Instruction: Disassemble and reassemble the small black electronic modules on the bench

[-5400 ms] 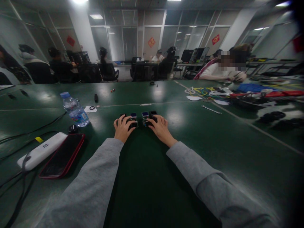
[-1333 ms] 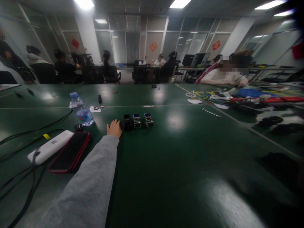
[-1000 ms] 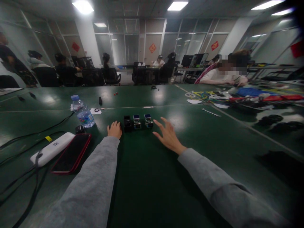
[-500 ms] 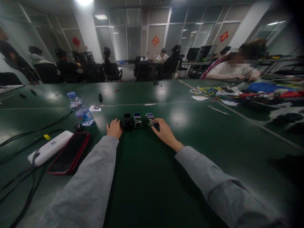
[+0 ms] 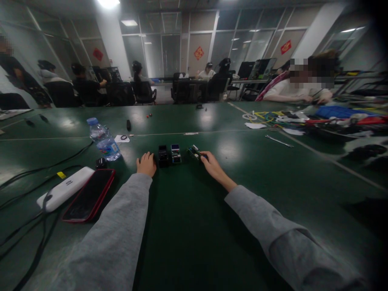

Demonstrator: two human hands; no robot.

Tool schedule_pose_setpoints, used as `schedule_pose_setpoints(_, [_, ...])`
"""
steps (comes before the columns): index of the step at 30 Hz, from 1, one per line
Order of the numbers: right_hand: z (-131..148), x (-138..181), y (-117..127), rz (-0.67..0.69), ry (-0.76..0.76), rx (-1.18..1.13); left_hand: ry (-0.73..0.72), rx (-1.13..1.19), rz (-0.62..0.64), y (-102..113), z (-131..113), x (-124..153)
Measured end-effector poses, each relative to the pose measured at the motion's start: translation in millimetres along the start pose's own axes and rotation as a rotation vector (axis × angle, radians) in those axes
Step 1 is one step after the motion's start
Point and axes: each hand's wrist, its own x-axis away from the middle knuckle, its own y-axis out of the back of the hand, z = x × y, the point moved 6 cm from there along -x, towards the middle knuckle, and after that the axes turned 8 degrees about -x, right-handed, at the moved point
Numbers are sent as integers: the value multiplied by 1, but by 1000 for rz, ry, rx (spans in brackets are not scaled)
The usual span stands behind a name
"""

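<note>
Three small electronic modules sit in a row on the green table (image 5: 194,226). A black module (image 5: 163,155) is leftmost, and a module with a blue screen (image 5: 175,153) is beside it. My right hand (image 5: 211,167) pinches the rightmost module (image 5: 194,152) and tips it up on its edge. My left hand (image 5: 146,164) rests on the table just left of the black module, fingers curled, holding nothing I can see.
A water bottle (image 5: 103,140), a white power bank (image 5: 66,188) and a red-cased phone (image 5: 89,195) lie to the left, with black cables (image 5: 36,169). Wires and tools (image 5: 273,121) clutter the right side near a seated person (image 5: 298,91). More people sit at the far tables.
My right hand came into view, reached to the rightmost module, gripped it and tilted it up. My left hand stayed put beside the black module.
</note>
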Motion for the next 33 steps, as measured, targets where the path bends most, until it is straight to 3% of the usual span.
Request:
schedule_pose_setpoints(12, [10, 7, -1, -43, 65, 157, 9, -7, -4, 3, -2, 2])
schedule_pose_setpoints(20, [-13, -1, 14, -156, -117, 72, 6, -9, 10, 5, -2, 3])
schedule_pose_setpoints(29, [-11, -2, 13, -192, -81, 204, 9, 0, -6, 3, -2, 2])
schedule_pose_setpoints(33, [-1, -5, 11, -160, 27, 250, 11, -8, -1, 4, -3, 3])
